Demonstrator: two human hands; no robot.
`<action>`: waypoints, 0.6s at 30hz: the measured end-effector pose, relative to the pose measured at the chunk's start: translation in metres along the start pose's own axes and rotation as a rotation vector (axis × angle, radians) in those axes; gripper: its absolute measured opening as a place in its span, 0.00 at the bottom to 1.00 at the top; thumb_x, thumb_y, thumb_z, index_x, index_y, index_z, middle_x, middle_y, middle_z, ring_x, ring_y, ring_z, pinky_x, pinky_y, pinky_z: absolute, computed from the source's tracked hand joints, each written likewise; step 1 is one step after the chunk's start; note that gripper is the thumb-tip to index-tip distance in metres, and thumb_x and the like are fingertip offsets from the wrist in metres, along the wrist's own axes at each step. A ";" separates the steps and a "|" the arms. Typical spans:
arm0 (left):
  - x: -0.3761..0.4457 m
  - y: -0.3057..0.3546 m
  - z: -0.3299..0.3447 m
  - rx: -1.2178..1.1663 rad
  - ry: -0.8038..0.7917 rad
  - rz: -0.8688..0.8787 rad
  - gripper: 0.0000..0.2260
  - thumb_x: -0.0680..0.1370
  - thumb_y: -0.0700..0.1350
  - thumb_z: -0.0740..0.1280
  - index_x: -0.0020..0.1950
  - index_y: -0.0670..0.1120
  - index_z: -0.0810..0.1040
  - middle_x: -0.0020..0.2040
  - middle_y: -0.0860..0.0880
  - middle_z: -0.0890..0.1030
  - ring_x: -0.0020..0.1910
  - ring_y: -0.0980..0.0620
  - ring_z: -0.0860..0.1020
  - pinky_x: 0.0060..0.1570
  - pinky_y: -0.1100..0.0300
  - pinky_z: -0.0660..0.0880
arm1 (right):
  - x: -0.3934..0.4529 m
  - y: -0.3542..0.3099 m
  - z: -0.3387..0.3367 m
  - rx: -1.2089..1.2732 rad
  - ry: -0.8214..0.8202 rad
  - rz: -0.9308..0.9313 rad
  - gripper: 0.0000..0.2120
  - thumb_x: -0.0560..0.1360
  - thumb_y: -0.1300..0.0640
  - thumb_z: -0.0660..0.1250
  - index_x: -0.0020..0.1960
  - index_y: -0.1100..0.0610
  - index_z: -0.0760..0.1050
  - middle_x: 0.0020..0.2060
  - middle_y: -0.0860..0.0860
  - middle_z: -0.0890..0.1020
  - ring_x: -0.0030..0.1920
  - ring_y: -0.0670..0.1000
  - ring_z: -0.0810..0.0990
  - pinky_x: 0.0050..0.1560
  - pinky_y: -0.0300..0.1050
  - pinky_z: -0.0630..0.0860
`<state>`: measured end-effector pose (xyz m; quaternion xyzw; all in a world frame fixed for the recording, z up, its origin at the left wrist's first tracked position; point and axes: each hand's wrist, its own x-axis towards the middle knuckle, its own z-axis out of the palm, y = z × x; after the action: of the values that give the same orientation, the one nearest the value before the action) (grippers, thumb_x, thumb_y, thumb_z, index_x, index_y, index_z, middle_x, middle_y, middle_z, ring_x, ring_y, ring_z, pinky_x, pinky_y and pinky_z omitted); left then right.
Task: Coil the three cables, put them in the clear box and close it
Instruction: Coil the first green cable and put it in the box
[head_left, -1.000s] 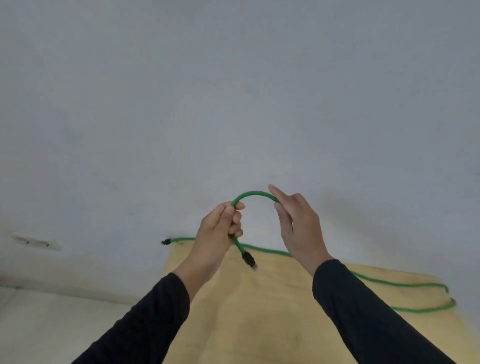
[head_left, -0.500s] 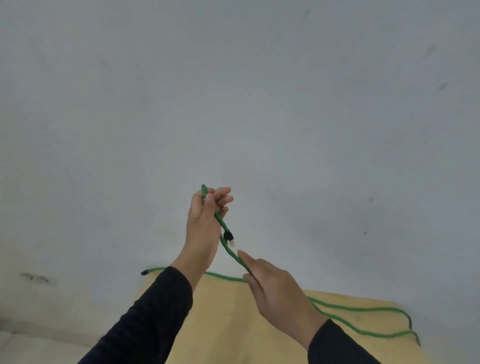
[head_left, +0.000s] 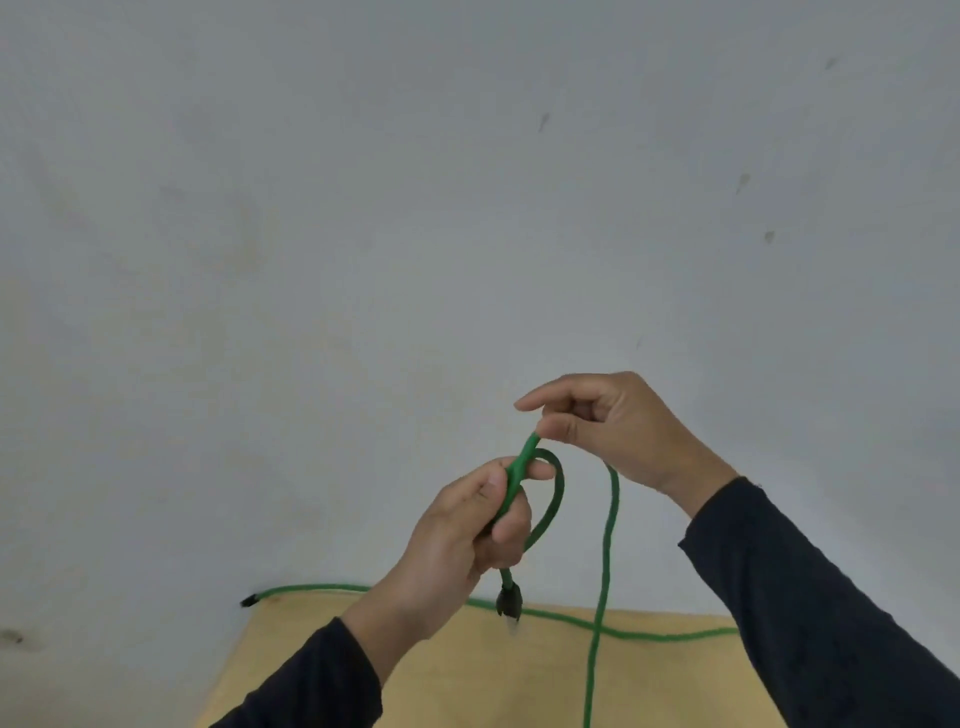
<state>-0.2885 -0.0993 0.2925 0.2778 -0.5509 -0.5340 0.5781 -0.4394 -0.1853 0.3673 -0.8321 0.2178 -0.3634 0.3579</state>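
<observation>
A green cable (head_left: 607, 545) is held up in front of a grey wall by both hands. My left hand (head_left: 462, 535) grips a small loop of it, and the black plug end (head_left: 508, 603) hangs just below that fist. My right hand (head_left: 613, 421) is higher and to the right, pinching the cable between thumb and fingers. From there the cable drops down to the wooden table (head_left: 467, 680). More green cable lies along the table's far edge, ending in a black plug (head_left: 248, 600) at the left corner. The clear box and other cables are out of view.
The grey wall (head_left: 415, 208) fills most of the view, right behind the table's far edge. Only the far part of the table shows at the bottom. Both forearms wear dark sleeves.
My right hand has risen from low near the table to above the left hand, drawing cable up with it. A small loop now sits in my left hand and the plug hangs below it.
</observation>
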 end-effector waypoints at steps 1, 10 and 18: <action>0.002 0.006 0.001 -0.093 -0.012 -0.001 0.17 0.78 0.49 0.53 0.55 0.43 0.78 0.26 0.56 0.65 0.24 0.58 0.59 0.27 0.67 0.60 | 0.001 0.001 0.002 0.071 0.046 -0.018 0.09 0.68 0.50 0.67 0.46 0.50 0.82 0.28 0.41 0.78 0.31 0.42 0.73 0.35 0.32 0.71; 0.034 0.068 -0.021 -0.393 0.189 0.333 0.16 0.81 0.47 0.51 0.64 0.43 0.71 0.31 0.55 0.70 0.26 0.59 0.65 0.33 0.68 0.67 | -0.026 0.034 0.097 0.026 0.014 0.217 0.17 0.80 0.49 0.52 0.65 0.50 0.70 0.27 0.44 0.72 0.27 0.42 0.68 0.33 0.37 0.66; 0.013 0.031 -0.052 0.621 0.312 0.239 0.15 0.81 0.48 0.54 0.68 0.53 0.69 0.38 0.54 0.79 0.34 0.58 0.74 0.36 0.69 0.71 | -0.022 -0.028 0.071 -0.463 -0.126 -0.038 0.09 0.76 0.53 0.64 0.54 0.54 0.79 0.35 0.48 0.81 0.29 0.42 0.71 0.33 0.35 0.66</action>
<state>-0.2324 -0.1169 0.3129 0.4519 -0.6205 -0.2211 0.6015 -0.3966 -0.1228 0.3443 -0.9171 0.2567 -0.2576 0.1635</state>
